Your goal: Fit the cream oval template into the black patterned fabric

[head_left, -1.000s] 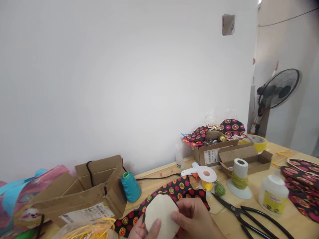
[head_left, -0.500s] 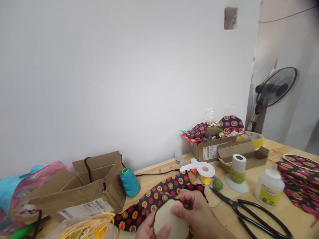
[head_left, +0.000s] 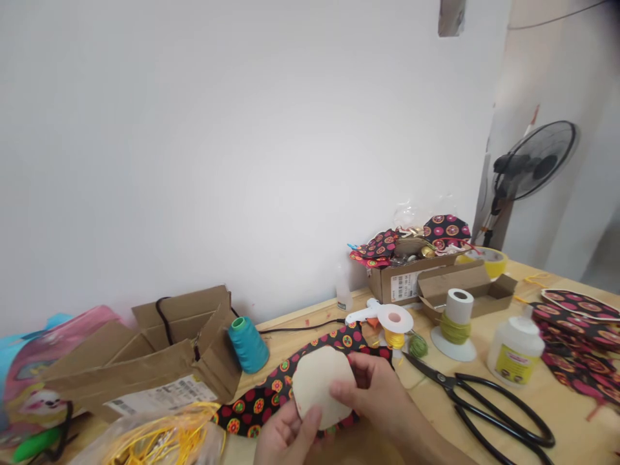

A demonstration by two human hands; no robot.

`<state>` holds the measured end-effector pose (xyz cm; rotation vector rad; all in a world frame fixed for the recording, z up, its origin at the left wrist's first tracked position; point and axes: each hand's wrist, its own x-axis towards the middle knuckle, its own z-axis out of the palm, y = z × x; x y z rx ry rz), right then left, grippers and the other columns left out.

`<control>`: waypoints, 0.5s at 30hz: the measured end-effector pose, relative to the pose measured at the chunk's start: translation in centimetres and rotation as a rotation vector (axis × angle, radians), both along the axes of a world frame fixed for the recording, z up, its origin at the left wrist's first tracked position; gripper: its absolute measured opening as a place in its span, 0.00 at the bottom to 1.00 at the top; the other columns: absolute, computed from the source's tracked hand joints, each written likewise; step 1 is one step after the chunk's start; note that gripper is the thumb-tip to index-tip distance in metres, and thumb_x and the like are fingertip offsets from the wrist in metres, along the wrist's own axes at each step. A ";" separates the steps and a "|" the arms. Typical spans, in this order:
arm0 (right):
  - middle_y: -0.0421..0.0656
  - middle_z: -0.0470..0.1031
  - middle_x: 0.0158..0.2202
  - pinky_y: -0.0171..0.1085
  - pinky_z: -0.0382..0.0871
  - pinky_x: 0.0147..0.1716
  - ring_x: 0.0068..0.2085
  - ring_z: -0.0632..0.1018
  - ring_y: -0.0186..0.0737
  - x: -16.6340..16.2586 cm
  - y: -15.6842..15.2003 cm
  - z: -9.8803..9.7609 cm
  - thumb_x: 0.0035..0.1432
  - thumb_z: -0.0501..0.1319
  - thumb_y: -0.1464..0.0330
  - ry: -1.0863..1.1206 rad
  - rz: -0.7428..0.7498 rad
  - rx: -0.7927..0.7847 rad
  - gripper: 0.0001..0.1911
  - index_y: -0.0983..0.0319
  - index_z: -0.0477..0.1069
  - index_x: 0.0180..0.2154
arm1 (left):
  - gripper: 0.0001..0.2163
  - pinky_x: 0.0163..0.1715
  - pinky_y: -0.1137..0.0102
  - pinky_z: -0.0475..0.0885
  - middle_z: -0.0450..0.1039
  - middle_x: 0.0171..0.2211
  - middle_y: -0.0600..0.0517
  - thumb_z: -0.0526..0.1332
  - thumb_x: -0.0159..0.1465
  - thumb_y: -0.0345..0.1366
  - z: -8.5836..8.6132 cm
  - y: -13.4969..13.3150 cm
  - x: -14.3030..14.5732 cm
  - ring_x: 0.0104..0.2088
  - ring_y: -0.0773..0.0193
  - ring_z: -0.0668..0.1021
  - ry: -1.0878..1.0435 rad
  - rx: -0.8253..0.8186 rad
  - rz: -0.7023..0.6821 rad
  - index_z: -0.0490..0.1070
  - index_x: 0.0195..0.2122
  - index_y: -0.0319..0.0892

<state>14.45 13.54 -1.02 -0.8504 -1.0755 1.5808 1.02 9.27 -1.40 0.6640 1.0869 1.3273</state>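
Partly hidden – patterned fabric (head_left: 271,397) behind cream disc (head_left: 320,387), both hands.

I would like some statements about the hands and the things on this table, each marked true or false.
1. Both hands hold the cream disc. True: left hand from below, right hand at its side.
2. The black scissors lie on the table. True.
3. The teal thread cone stands upright. False: it lies tilted beside the cardboard box.
4. The glue bottle is uncapped. False: its white cap is on.
5. The patterned fabric lies under the disc. True.
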 end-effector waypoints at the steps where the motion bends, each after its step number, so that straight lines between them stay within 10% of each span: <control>1: 0.37 0.67 0.17 0.32 0.59 0.22 0.21 0.66 0.32 -0.1 0.0 -0.1 0.27 0.71 0.61 -0.041 0.020 0.014 0.17 0.65 0.69 0.18 | 0.16 0.23 0.71 0.75 0.79 0.27 0.47 0.72 0.37 0.39 -0.1 0.0 -0.1 0.28 0.58 0.79 0.007 0.011 0.030 0.77 0.29 0.40; 8: 0.35 0.64 0.15 0.32 0.57 0.17 0.18 0.63 0.30 -0.2 0.2 -1.3 0.31 0.68 0.60 -0.150 0.049 0.031 0.17 0.64 0.64 0.15 | 0.17 0.17 0.73 0.72 0.79 0.27 0.46 0.71 0.38 0.40 0.0 0.2 -0.6 0.24 0.59 0.78 0.066 0.011 0.006 0.77 0.30 0.40; 15: 0.39 0.71 0.23 0.33 0.63 0.25 0.25 0.69 0.35 0.0 -0.4 -0.3 0.37 0.68 0.65 -0.216 0.098 0.297 0.09 0.65 0.74 0.22 | 0.14 0.35 0.69 0.72 0.79 0.27 0.48 0.68 0.42 0.45 0.1 0.1 -1.2 0.31 0.57 0.78 0.369 0.264 0.091 0.77 0.27 0.43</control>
